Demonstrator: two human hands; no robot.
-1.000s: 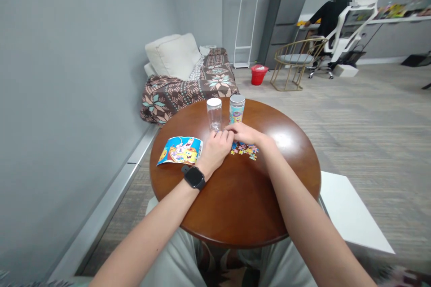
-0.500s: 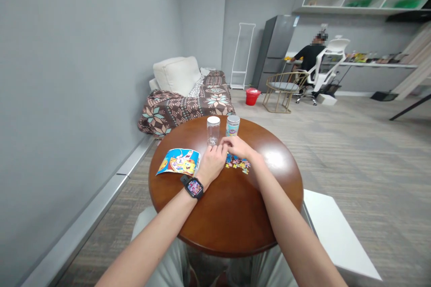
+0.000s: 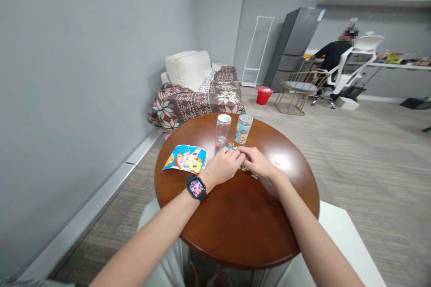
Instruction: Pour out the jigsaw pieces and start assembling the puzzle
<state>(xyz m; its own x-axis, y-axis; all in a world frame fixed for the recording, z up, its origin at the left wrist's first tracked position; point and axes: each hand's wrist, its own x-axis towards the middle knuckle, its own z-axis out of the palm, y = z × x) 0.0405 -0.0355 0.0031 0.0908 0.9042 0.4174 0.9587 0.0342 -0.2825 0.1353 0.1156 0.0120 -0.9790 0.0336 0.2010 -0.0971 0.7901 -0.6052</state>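
Observation:
My left hand (image 3: 226,166), with a black smartwatch (image 3: 196,187) on its wrist, rests over several small colourful jigsaw puzzle pieces (image 3: 254,176) on the round brown table (image 3: 235,224). Its fingers are bent and drawn together. My right hand (image 3: 257,161) meets it from the right, fingertips against the left ones and fingers closed. Whatever lies between the fingertips is hidden. More pieces show just beyond the hands. Behind them stand a clear jar (image 3: 222,130) with a white lid and a cartoon-printed jar (image 3: 244,129) with a silver lid. A curled cartoon picture sheet (image 3: 186,159) lies left of my left hand.
A sofa with a patterned cover (image 3: 202,101) stands past the table. Farther right are a red bin (image 3: 264,95), a gold wire chair (image 3: 298,87), a grey fridge (image 3: 296,38) and a person in black (image 3: 335,56). A white surface (image 3: 343,233) is at the right.
The view has shifted, so the room sits farther right. My right hand has come nearer to me relative to the jars, uncovering the printed jar and pieces behind the hands.

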